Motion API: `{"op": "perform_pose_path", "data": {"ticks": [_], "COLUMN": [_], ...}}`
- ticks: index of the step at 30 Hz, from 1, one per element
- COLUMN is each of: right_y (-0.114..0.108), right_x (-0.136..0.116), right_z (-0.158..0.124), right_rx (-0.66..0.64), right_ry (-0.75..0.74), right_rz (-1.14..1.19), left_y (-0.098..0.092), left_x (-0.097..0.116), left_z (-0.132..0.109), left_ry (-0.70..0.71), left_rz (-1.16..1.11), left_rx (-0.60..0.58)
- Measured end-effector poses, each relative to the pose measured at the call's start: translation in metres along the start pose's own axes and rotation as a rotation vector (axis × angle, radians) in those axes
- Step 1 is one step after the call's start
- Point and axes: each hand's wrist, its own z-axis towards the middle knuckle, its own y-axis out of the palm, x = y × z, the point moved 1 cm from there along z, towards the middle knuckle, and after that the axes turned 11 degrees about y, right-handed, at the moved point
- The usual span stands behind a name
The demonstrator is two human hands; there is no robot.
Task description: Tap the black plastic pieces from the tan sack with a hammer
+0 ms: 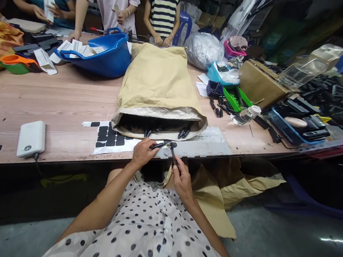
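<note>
My left hand [143,153] is closed around a slim black pen-like piece [158,145], its tip pointing right at the table's front edge. In my right hand [182,180] is a dark hammer-like tool [174,154], gripped by its handle. The tool's rounded head meets or nearly meets the tip of the piece; I cannot tell whether they touch. Just beyond my hands lies a large tan sack [154,81], its mouth facing me, with several black slim pieces [184,133] inside. Beneath the sack's mouth is a white sheet with black stickers [110,136].
A white power bank [31,138] with a cable lies left. Beyond it stands a blue basin [108,55] holding white boxes. On the right are a green tray [237,98], a small bottle [246,116] and a cardboard box [261,82]. Several people stand across the table [71,107].
</note>
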Motion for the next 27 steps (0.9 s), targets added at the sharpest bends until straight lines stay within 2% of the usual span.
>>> {"op": "perform_pose_path", "data": {"ticks": [3, 10, 24, 27], "right_y": [0.002, 0.009, 0.019, 0.015], "right_x": [-0.008, -0.008, -0.011, -0.01], "right_z": [-0.002, 0.0, -0.004, -0.004], "right_rx": [-0.041, -0.013, -0.135, -0.106], "right_ry": [-0.051, -0.186, -0.178, -0.138], "right_rz": [-0.033, -0.079, -0.039, -0.034], "left_y": [0.001, 0.003, -0.002, -0.001], "left_x": [-0.002, -0.002, -0.002, -0.002], "left_z": [0.0, 0.001, 0.001, 0.001], "left_ry": [-0.005, -0.014, -0.001, 0.005], "left_rz": [-0.014, -0.025, -0.096, -0.098], "left_rx": [-0.015, -0.034, -0.05, -0.035]}}
